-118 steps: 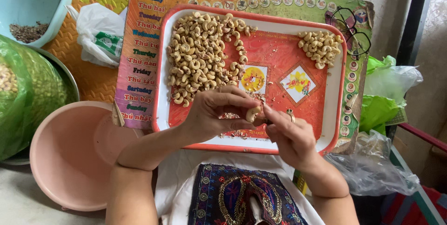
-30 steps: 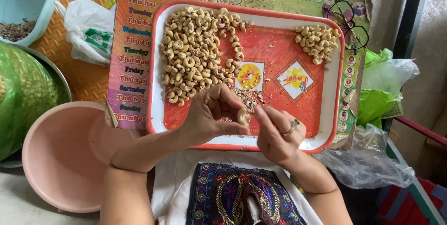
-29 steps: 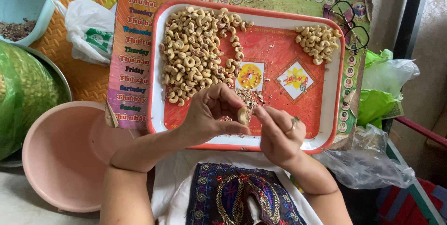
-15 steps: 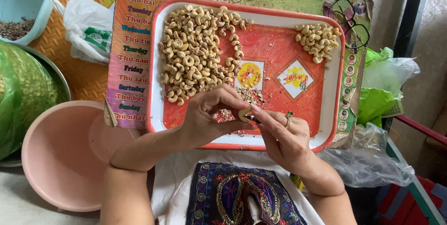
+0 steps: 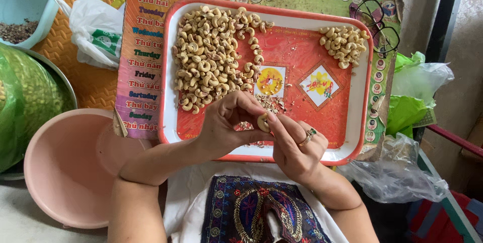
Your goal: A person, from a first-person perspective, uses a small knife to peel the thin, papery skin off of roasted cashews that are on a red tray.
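Observation:
A red tray (image 5: pixel 354 117) with a white rim lies on a colourful printed board. A big heap of cashew nuts (image 5: pixel 209 57) fills its left half. A small pile of cashews (image 5: pixel 343 44) sits at its far right corner. Bits of brown skin (image 5: pixel 270 103) lie in the tray's middle. My left hand (image 5: pixel 229 125) and my right hand (image 5: pixel 294 145) meet over the tray's near edge, both pinching one cashew nut (image 5: pixel 263 122) between fingertips. A ring is on my right hand.
A pink basin (image 5: pixel 63 170) stands at the lower left, beside a green bag (image 5: pixel 25 102). A pale blue tub (image 5: pixel 27 1) with brown scraps is at the top left. Eyeglasses (image 5: pixel 377 19) lie at the board's right corner. Plastic bags (image 5: pixel 397 172) sit on the right.
Both hands have stayed over the tray's near edge, working one nut between the fingers. The fingertips have shifted slightly around it, and the camera view has drifted a little.

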